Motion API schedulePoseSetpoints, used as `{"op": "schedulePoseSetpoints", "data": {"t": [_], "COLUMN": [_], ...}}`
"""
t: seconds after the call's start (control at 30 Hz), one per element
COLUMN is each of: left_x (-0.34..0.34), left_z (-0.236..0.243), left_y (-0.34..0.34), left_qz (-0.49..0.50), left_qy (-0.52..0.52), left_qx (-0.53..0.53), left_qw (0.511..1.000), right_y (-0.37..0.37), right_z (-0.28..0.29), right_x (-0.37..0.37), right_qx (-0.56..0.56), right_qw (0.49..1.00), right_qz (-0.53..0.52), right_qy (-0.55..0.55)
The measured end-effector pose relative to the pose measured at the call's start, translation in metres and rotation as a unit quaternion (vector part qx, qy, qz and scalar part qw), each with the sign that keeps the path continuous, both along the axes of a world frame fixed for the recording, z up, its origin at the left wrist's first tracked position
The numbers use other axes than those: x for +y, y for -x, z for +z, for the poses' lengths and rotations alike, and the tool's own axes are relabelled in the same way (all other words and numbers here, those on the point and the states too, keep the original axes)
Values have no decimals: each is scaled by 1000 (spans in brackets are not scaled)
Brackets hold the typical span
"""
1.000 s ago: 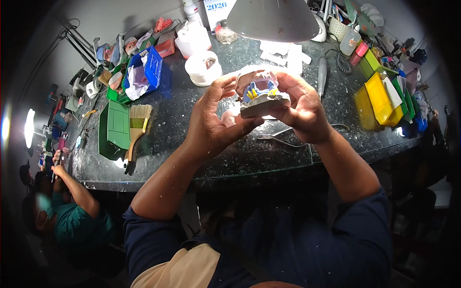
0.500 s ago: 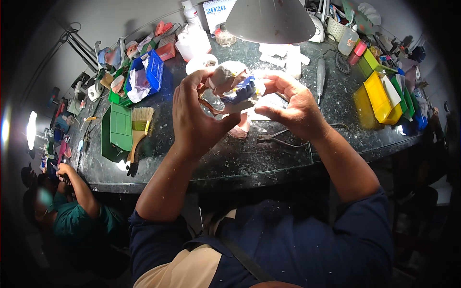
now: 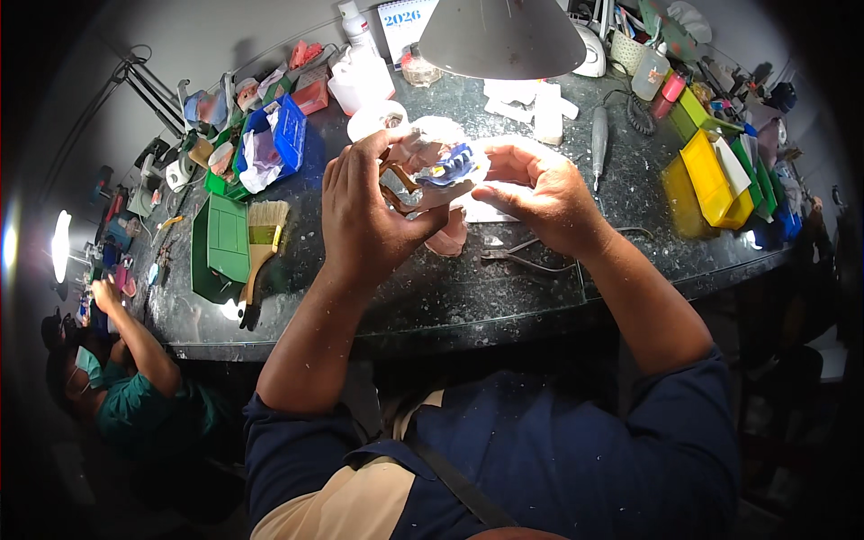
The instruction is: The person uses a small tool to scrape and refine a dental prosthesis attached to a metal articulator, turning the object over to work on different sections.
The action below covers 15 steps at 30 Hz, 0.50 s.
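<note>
Over the bench I hold up a plaster dental model (image 3: 430,135) on a brass-coloured hinged frame (image 3: 396,184). Blue wax-like material (image 3: 454,166) lines the side of the model that faces me. My left hand (image 3: 360,211) wraps round the frame and the model's left side, fingers behind and thumb beneath. At the right edge of the model, the fingertips and thumb of my right hand (image 3: 553,198) close in on it; glare partly hides the contact. Below them on the bench lies a pinkish plaster piece (image 3: 447,236). Wire pliers (image 3: 522,258) rest near my right wrist.
A lamp shade (image 3: 502,40) hangs just beyond my hands. To the left are a green bin (image 3: 219,247), a brush (image 3: 261,247) and a blue bin (image 3: 290,135). A handpiece (image 3: 599,144) and yellow bin (image 3: 711,184) lie right. A co-worker (image 3: 144,387) sits far left.
The dental model has tilted slightly, so more of the blue material and brass frame shows. My right hand has shifted a little lower. The co-worker's hand has moved left and upward.
</note>
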<state>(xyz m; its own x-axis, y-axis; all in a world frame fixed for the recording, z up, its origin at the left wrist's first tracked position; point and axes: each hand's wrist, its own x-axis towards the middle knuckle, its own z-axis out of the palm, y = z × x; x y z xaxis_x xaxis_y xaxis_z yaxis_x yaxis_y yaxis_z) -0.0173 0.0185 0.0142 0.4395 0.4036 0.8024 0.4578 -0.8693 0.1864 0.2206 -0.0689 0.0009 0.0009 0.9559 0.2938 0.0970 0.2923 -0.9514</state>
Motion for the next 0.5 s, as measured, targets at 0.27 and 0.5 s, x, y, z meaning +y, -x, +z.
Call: {"op": "schedulePoseSetpoints", "data": {"t": [0.27,0.5], "left_x": [0,1], "left_z": [-1,-2], "left_y": [1,0], "left_qz": [2,-9], "left_qy": [2,7], "left_qx": [5,-7], "left_qw": [1000,1000], "right_y": [1,1], "right_z": [6,8], "right_x": [-4,-6], "right_qx": [3,-28], "right_qw": [1000,1000], "right_qz": [6,-11], "right_qy": [16,-4]}}
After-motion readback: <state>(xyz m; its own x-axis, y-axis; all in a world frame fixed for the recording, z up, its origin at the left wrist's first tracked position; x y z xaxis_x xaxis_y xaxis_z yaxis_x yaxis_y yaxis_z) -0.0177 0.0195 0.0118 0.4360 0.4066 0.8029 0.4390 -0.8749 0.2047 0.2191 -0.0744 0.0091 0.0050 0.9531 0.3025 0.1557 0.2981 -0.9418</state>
